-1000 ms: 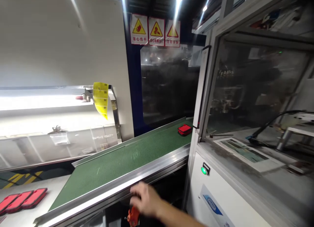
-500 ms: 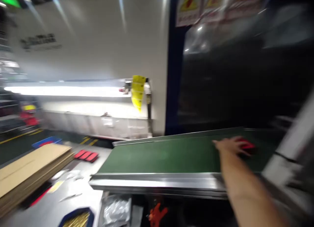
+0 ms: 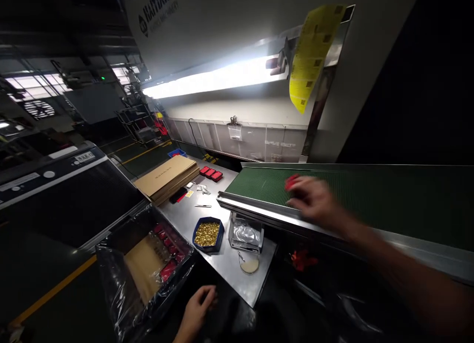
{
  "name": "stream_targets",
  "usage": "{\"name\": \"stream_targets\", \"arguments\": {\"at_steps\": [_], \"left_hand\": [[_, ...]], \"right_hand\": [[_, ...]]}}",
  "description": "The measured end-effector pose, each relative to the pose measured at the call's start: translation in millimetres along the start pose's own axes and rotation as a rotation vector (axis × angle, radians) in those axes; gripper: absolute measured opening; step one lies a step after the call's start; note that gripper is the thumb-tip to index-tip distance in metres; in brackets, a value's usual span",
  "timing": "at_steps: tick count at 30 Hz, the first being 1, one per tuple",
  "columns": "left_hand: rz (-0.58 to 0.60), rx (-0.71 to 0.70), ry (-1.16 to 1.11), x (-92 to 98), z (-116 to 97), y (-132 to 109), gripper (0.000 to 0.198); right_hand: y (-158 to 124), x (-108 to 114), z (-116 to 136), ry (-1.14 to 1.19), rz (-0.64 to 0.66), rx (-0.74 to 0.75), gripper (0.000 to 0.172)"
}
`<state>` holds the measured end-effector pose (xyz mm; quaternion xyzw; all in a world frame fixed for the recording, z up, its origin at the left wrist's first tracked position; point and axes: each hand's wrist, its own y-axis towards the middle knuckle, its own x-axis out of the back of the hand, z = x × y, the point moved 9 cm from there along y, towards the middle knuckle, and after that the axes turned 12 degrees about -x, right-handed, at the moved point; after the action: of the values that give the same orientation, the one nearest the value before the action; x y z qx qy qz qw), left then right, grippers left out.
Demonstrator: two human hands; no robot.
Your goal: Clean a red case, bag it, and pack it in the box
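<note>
My right hand reaches over the steel rim of the green conveyor belt, its fingers closed round a red part that shows past the fingertips; the hand is blurred by motion. Low in the view, my left hand hangs beside the steel table with its fingers loosely curled and nothing in them that I can see. A box lined with black plastic to the left holds several red parts on a brown sheet.
On the steel table lie a blue tray of brass pieces, a clear bag holder, flat cardboard sheets and three red parts. A yellow label strip hangs above. A dark machine stands at left.
My right hand went from below the conveyor up to the red part, took it and drew it left along the belt. The view swung left and down, bringing the table and box in.
</note>
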<state>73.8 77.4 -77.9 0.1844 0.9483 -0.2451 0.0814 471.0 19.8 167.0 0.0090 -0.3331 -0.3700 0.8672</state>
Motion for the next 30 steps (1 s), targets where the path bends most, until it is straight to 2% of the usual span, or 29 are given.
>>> {"name": "stream_targets", "arguments": {"at_steps": [2,3,4,5,7,8,10,11,12,13,14,15,17,19,21,24,27,30], "left_hand": [[0.106,-0.030,-0.097,-29.7,-6,17,0.077],[0.174,-0.035,-0.190,-44.4,-13,21,0.084],[0.255,-0.015,-0.312,-58.4,-21,20,0.089],[0.337,0.036,-0.446,-70.1,-29,17,0.088],[0.423,0.150,-0.686,-79.1,-45,9,0.080],[0.418,0.183,-0.771,-76.3,-52,8,0.073],[0.329,0.131,-0.827,-58.6,-67,17,0.061],[0.269,0.064,-0.817,-46.6,-75,24,0.059],[0.221,-0.002,-0.794,-35.6,-83,31,0.061],[0.190,-0.054,-0.766,-26.7,-91,38,0.065],[0.169,-0.098,-0.741,-19.4,-100,44,0.070],[0.166,-0.129,-0.726,-14.4,-109,49,0.073],[0.195,-0.158,-0.724,-8.8,-127,57,0.076],[0.231,-0.163,-0.699,-4.5,-142,60,0.079],[0.242,-0.170,-0.663,2.3,-156,62,0.081],[0.234,-0.179,-0.645,14.6,-172,65,0.079],[0.211,-0.146,-0.669,26.1,-179,73,0.078],[0.175,-0.130,-0.693,35.5,-180,84,0.072]], "right_hand": [[-60,-82,49,-0.037,0.210,0.285,0.024],[-93,-123,69,-0.056,0.285,0.412,0.022],[-124,-156,86,-0.086,0.305,0.530,0.022],[-157,-180,105,-0.150,0.244,0.729,0.026],[-198,-210,117,-0.198,0.150,0.853,0.045],[-209,-218,116,-0.195,0.124,0.857,0.058],[-211,-227,93,-0.117,0.170,0.688,0.073],[-203,-234,68,-0.054,0.213,0.503,0.074],[-193,-243,33,0.008,0.253,0.266,0.070],[-185,-253,-15,0.071,0.259,-0.055,0.065],[-185,-265,-70,0.097,0.236,-0.427,0.071],[-189,-276,-112,0.060,0.207,-0.643,0.086],[-200,-297,-180,-0.039,0.145,-0.968,0.113],[-209,-315,-227,-0.116,0.124,-1.189,0.127],[-217,-329,-257,-0.145,0.146,-1.348,0.131],[-226,-340,-280,-0.138,0.199,-1.440,0.121],[-237,-339,-286,-0.097,0.224,-1.419,0.086],[-256,-326,-287,-0.069,0.208,-1.434,0.053]]}}
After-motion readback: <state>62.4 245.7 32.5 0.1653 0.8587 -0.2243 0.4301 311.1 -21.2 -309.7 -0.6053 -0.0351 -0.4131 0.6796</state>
